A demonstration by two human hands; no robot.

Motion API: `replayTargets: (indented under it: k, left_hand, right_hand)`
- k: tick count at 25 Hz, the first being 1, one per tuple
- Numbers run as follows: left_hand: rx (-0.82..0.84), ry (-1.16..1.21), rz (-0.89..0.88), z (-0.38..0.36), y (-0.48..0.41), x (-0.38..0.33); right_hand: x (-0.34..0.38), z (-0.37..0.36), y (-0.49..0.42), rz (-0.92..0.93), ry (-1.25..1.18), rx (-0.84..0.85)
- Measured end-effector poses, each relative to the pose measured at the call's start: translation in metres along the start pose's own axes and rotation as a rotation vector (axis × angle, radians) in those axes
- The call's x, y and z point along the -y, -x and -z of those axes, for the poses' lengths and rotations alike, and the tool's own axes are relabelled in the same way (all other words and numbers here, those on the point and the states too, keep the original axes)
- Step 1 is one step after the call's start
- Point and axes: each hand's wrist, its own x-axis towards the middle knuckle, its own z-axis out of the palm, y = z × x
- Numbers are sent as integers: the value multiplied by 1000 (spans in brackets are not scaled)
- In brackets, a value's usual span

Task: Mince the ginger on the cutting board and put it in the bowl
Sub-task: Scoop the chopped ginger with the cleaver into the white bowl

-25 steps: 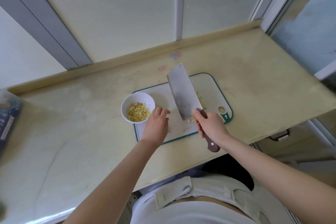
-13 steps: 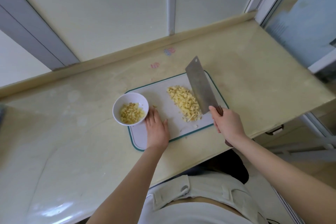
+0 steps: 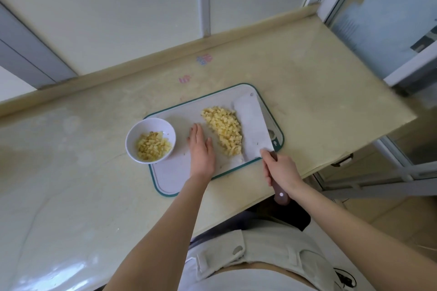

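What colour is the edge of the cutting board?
Dark green, around a white cutting board; it shows best in the head view.

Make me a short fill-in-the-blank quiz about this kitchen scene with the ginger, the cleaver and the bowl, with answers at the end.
1. The right hand grips the handle of the ____.
2. The left hand lies flat on the cutting board, between the ginger pile and the ____.
3. The cleaver blade lies on the ____ side of the ginger pile.

Missing words: cleaver; bowl; right
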Motion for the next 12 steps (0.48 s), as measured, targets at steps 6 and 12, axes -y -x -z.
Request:
replayTargets:
  k: [6, 12]
  left_hand:
    - [-4, 60, -81, -9, -7, -8]
    - [5, 88, -73, -20, -12, -22]
  right_hand:
    - [1, -16, 8, -107, -150, 142]
    - [9, -20, 16, -155, -234, 212]
